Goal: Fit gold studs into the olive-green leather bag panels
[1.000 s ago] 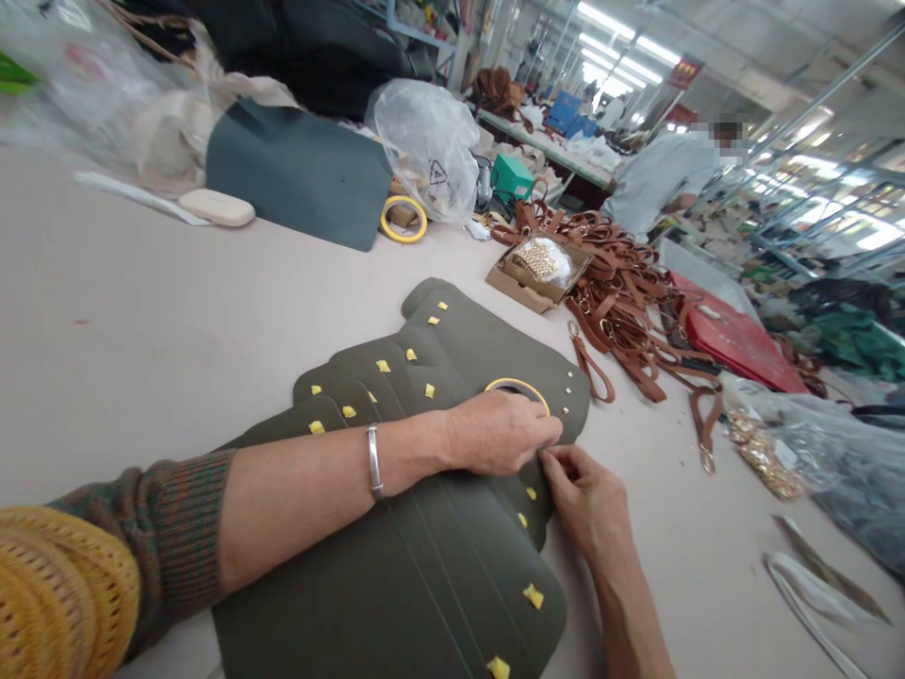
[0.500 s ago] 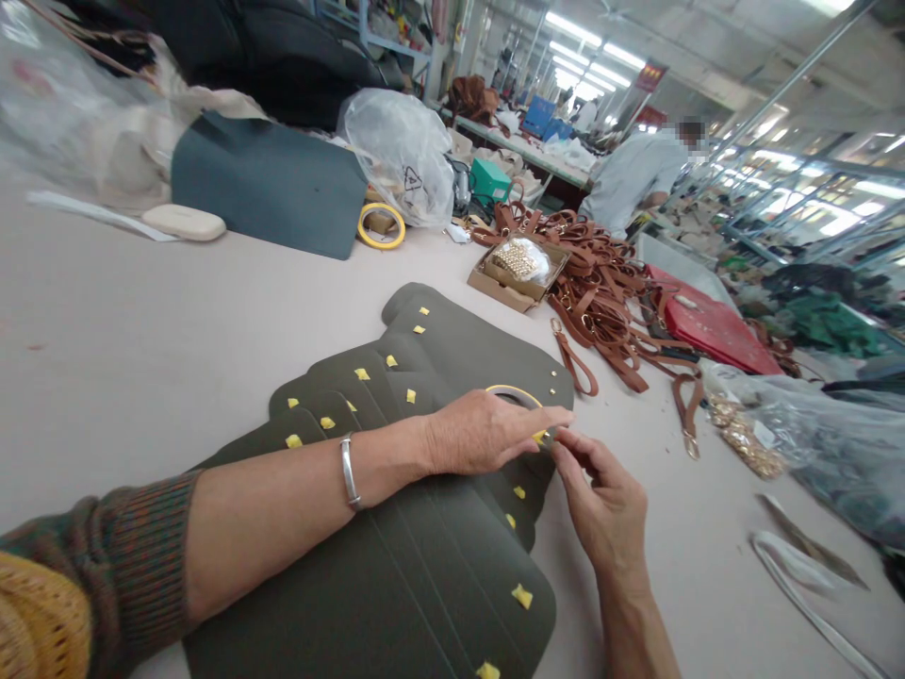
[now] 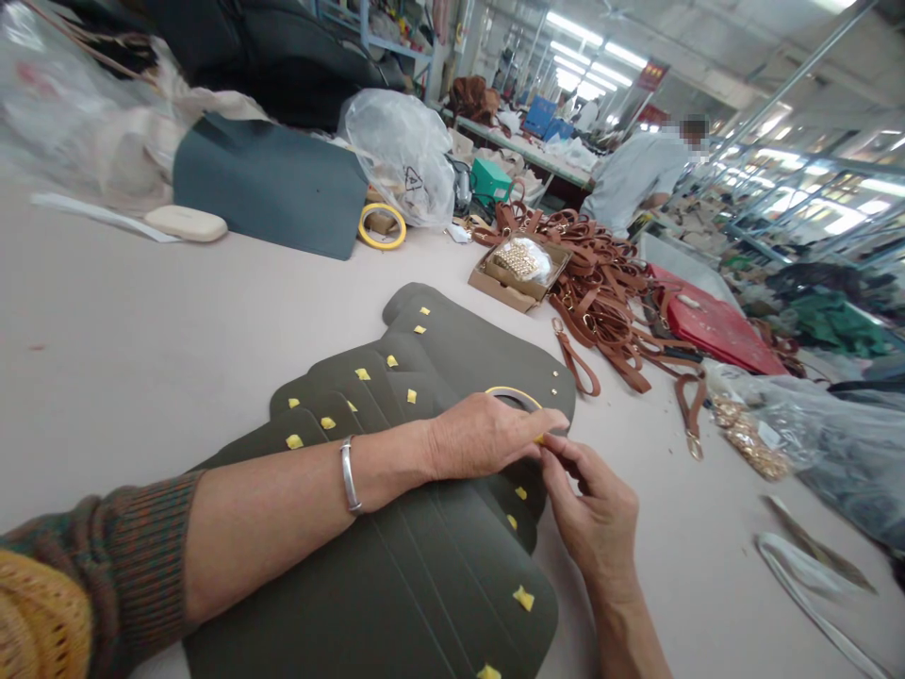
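My left hand (image 3: 487,436) is closed on a roll of yellow tape (image 3: 515,392), whose upper rim shows above the fingers. The thumb and fingertips of my right hand (image 3: 592,500) are pinched together at the roll's near right edge, touching my left fingers. What exactly lies in that pinch is hidden. Under both hands, dark olive leather panels (image 3: 368,566) overlap in a fanned stack. Small yellow tape pieces (image 3: 523,598) stick to the panels along their edges. Two small metal studs (image 3: 554,382) show on the far panel.
Brown leather straps (image 3: 600,302) lie heaped beyond a cardboard box (image 3: 519,269) of gold hardware. Another yellow tape roll (image 3: 382,226) stands by a dark blue-grey panel (image 3: 269,184). At right are a bag of gold clasps (image 3: 749,438) and white strips (image 3: 806,585). A person (image 3: 629,179) bends farther back.
My right hand has shifted slightly left, its pinched fingertips now closer against the tape roll and my left fingers. My left hand stays nearly in place.
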Demonstrator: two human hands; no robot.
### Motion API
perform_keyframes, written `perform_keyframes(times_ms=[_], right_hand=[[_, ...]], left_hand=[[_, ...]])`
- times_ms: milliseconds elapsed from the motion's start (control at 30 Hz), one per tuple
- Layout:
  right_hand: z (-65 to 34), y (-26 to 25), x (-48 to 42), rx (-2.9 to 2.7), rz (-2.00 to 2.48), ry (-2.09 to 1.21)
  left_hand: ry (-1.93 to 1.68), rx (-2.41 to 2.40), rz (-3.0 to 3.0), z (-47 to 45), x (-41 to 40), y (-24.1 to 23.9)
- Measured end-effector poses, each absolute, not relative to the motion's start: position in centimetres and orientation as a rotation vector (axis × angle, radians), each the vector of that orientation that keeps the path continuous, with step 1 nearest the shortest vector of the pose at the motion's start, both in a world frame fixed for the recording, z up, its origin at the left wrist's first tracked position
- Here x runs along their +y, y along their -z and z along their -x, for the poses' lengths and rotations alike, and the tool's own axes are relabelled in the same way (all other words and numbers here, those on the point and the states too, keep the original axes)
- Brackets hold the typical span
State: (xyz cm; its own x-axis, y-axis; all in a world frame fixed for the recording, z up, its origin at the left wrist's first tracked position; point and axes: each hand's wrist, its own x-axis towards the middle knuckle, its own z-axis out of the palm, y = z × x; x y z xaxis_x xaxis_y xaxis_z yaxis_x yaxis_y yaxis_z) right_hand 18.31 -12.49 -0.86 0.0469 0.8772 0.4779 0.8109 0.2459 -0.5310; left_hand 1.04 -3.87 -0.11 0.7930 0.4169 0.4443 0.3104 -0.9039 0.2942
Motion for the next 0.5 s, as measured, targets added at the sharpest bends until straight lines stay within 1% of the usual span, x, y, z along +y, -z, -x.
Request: perform_keyframes(times_ms=[100, 300, 400, 500], right_hand=[[-18.22, 0.82, -12.43, -1.772, 1.588, -0.041], [-17.86, 0.99, -12.39, -1.795, 1.563, 0.202], [-17.84, 1.04, -12.44, -1.793, 1.575, 0.214], [-17.7, 0.91, -12.49, -1.74, 1.622, 0.127]], left_hand=[[-0.758, 0.554, -2.791, -1.07, -3.92, 0.18], [-0.681, 0.612, -2.724, -1.01, -4.32, -0.38], [-0.626, 0.688, -2.674, -1.02, -4.43, -0.68], [-0.611, 0.732, -2.715, -1.07, -4.38, -0.68]])
